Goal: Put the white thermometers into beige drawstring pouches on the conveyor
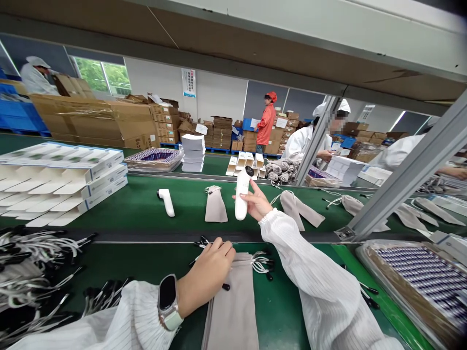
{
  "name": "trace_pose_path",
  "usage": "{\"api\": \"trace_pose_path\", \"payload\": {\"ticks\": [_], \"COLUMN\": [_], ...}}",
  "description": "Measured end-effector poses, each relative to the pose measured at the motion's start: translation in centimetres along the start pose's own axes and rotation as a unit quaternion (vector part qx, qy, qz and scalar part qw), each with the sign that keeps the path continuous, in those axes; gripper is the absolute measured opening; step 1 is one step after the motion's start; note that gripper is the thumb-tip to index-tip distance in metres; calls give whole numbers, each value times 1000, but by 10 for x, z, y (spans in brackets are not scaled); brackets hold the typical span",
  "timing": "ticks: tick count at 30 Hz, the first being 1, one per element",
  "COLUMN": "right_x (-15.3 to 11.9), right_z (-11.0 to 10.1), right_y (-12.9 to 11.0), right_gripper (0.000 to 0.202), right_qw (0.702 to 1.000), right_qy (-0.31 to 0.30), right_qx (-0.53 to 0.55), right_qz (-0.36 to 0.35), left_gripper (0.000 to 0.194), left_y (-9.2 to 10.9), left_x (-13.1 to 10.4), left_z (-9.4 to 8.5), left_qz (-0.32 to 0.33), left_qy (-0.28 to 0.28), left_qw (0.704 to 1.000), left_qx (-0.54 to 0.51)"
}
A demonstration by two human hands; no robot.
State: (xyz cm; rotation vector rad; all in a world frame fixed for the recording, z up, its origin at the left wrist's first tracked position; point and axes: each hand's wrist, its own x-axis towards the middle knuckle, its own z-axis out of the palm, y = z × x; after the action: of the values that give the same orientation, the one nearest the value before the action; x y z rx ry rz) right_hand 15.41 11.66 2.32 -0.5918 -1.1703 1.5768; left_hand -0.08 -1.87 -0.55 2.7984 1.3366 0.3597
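My right hand (258,200) is raised over the green belt, its fingers closed around a white handheld device (241,197) with a round black head at the top. My left hand (215,265) is lower and nearer, fingers pinched at the top edge of a stack of grey drawstring pouches (237,301). White cords with black toggles stick out around the stack's top. A second white device (167,202) lies on the belt to the left. Between the two devices, a grey pouch (216,205) lies flat.
Stacked open white boxes (87,184) stand at left, above a heap of corded pouches (32,262). More pouches (299,209) lie on the belt at right. A slanted metal post (401,170) and a battery tray (423,277) bound the right side. Co-workers (314,133) work across the line.
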Motion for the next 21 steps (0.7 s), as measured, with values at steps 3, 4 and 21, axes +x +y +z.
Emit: {"api": "trace_pose_path", "payload": {"ticks": [3, 4, 21], "right_x": [-4, -5, -19], "right_z": [6, 8, 30], "right_y": [-3, -4, 2], "right_gripper": [88, 88, 27], "right_qw": [1000, 1000, 955], "right_qy": [-12, -18, -180], "right_qx": [0, 4, -177], "right_qz": [12, 12, 157], "left_gripper": [11, 13, 20], "left_y": [-3, -4, -23], "left_x": [2, 3, 15], "left_z": [-4, -6, -26], "left_qz": [2, 0, -155], "left_qy": [-23, -28, 218], "left_qw": [997, 994, 906], "left_qx": [-72, -103, -329]}}
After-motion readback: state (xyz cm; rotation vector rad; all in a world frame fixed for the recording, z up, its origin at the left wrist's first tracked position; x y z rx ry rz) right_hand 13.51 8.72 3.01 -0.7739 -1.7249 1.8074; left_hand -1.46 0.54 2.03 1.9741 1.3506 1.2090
